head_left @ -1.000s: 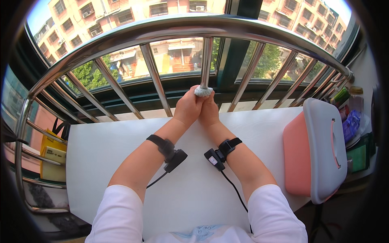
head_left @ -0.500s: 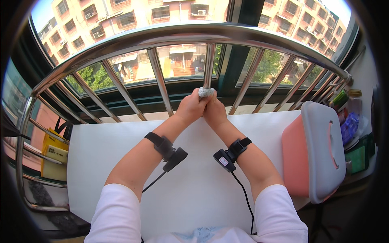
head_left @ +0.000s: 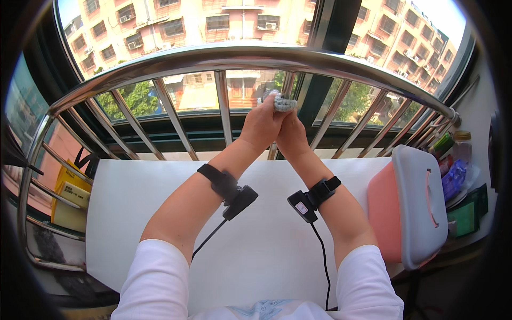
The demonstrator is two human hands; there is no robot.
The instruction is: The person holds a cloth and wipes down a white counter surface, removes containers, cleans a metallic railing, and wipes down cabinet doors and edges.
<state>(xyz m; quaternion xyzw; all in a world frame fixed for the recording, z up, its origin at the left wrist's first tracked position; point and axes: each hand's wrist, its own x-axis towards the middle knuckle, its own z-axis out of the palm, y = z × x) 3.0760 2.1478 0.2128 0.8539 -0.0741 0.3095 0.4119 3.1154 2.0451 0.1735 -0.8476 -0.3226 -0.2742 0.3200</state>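
Note:
A light grey-white, knobbly cloth (head_left: 285, 104) is bunched against an upright bar (head_left: 288, 82) of the shiny metal railing. My left hand (head_left: 261, 124) is closed on it, with part of the cloth showing above the fingers. Pressed close beside it, my right hand (head_left: 292, 129) is closed too and meets the lower edge of the cloth. Most of the right fingers are hidden. Both arms reach forward over a white tabletop (head_left: 245, 256), each wearing a black strap with a small cabled device.
The curved top rail (head_left: 250, 56) arches above the hands, with windows behind it. At right on the table stands a pink box with a grey lid (head_left: 421, 208). A purple packet (head_left: 453, 175) and a jar lie beyond it. Yellow bags (head_left: 68, 205) hang outside the left rail.
Both hands and the cloth have moved up along the upright bar, closer to the top rail. More of the cloth shows now. The view has shifted slightly.

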